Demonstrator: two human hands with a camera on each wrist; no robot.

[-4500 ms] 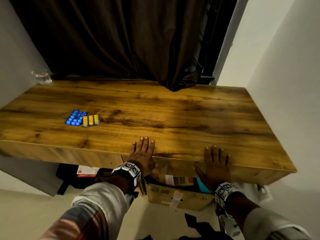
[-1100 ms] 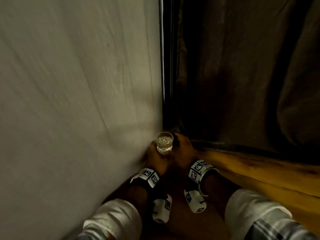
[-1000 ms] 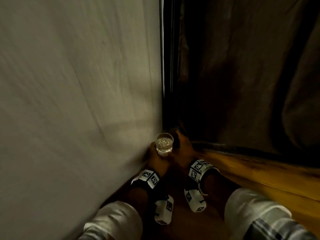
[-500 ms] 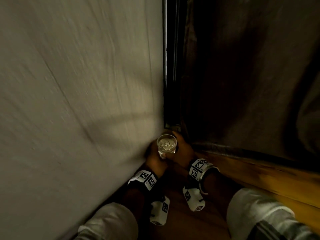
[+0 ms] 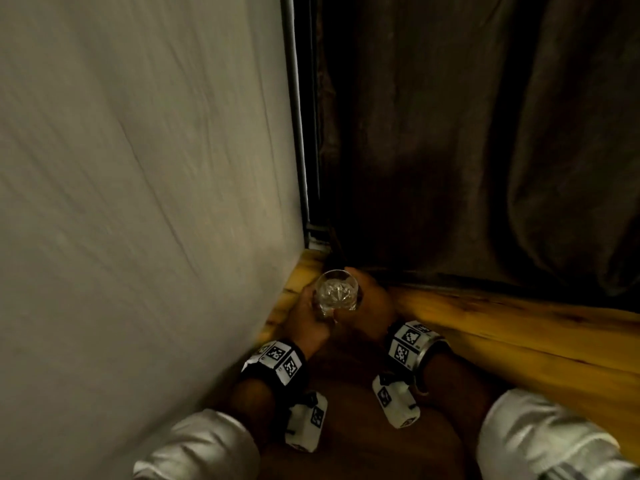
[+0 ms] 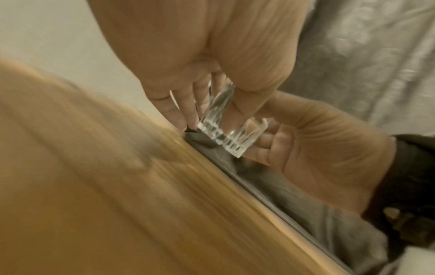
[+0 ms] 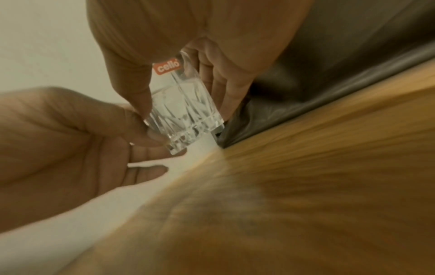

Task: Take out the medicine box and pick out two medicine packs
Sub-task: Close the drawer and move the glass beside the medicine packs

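A clear cut glass [image 5: 337, 294] with a red "cello" sticker is held in the far left corner of the wooden table [image 5: 519, 337]. My left hand [image 5: 311, 317] grips it from the left and my right hand [image 5: 372, 306] from the right. In the left wrist view my left hand [image 6: 207, 104] has thumb and fingers round the glass [image 6: 226, 126]. In the right wrist view my right hand [image 7: 188, 83] curls round the glass [image 7: 186, 111], which tilts, its base just off the wood. No medicine box or medicine packs are in view.
A pale wall [image 5: 138, 202] closes the left side right beside my left hand. A dark curtain [image 5: 467, 150] hangs behind the table's back edge. The table top runs off to the right.
4.5 s ago both hands lay flat at the table's front edge, with blister packs on the table. Over the last second both hands kept hold of the glass, which shifted slightly out of the corner.
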